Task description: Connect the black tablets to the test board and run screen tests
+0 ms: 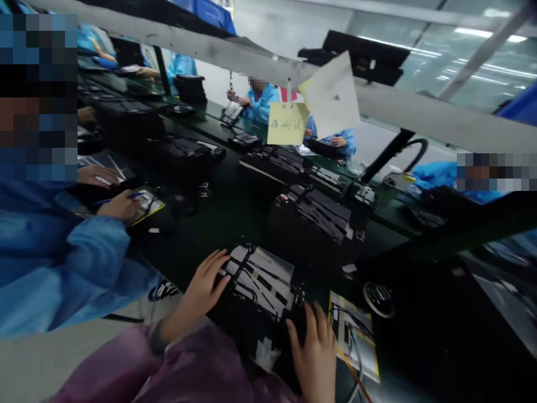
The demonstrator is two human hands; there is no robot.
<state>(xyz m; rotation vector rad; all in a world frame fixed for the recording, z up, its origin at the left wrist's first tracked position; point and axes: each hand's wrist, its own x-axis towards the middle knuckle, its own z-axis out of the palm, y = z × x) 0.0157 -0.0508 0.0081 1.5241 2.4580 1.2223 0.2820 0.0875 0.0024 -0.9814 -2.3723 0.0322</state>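
A flat silvery electronic panel with black strips and a dark frame lies on the dark bench in front of me. My left hand is at its left edge, fingers spread and the tips reaching onto the frame. Near the panel's lower right corner is my right hand, its fingers apart; I cannot tell whether they touch the corner. Neither hand is closed around anything. Below the panel, a crumpled white scrap lies between my hands.
Behind the panel stands a stack of similar panels. To the right are a yellow-edged sheet with cables and a round dish. A co-worker's blue sleeve is close on the left. Paper notes hang from an overhead rail.
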